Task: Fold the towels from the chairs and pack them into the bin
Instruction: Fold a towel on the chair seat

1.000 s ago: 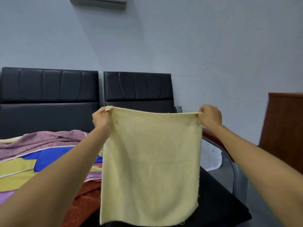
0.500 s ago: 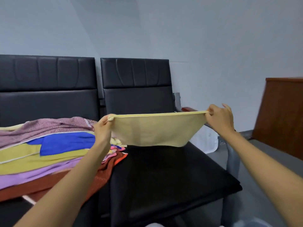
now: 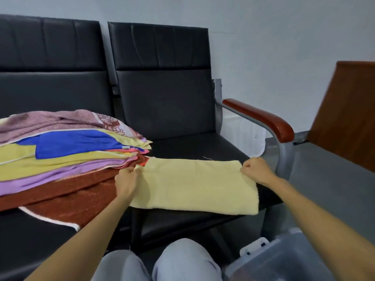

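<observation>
We show a plain pale-yellow towel [image 3: 194, 183], black chairs [image 3: 162, 78] and a pale grey-blue wall [image 3: 263, 37]. In the stack [image 3: 60, 161] we distinguish mauve cloth [image 3: 50, 122] with a leaf print, plain royal blue, yellow, lilac, and rust red with a white edge. The armrest [image 3: 261, 120] is glossy red-brown, its frame [image 3: 284, 157] grey; the bin [image 3: 294, 260] is translucent grey, its latch [image 3: 254, 248] white.

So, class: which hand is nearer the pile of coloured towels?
Left. The left hand pinches a corner of the yellow towel right at the edge of the towel pile; the right hand pinches the opposite corner, nearer the armrest.
</observation>
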